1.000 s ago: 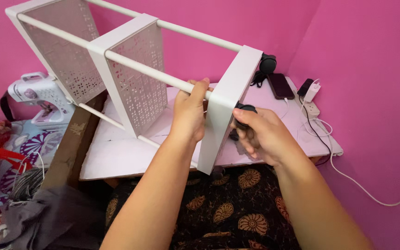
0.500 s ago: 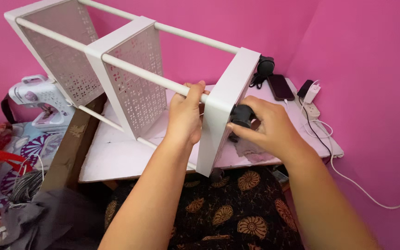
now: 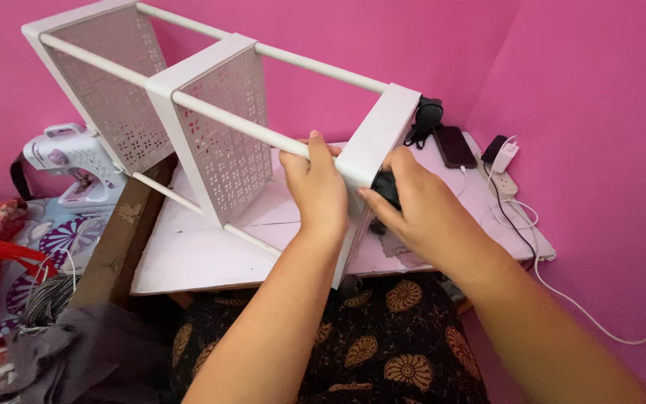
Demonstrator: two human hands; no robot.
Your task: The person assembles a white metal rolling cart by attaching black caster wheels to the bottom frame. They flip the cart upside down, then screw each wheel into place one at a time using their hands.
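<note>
**Shelf Rack and Castor: Current Hand Positions**

You hold the white shelf rack [image 3: 211, 135] tilted on its side above the bench [image 3: 188, 254], its lower rails near the bench top. Your left hand [image 3: 321, 191] wraps one of the rack's white tubes just beside the end panel [image 3: 379, 138], fingers [image 3: 297, 161] closed fully around it. Your right hand [image 3: 420, 213] presses against the outer face of that end panel, fingers curled tight on a black castor wheel [image 3: 384, 187] that touches the panel. A dark phone [image 3: 454, 146], a black round device [image 3: 429, 112] and a white power strip [image 3: 504, 179] lie at the far right of the bench. A small white sewing machine [image 3: 72, 161] stands to the left.
</note>
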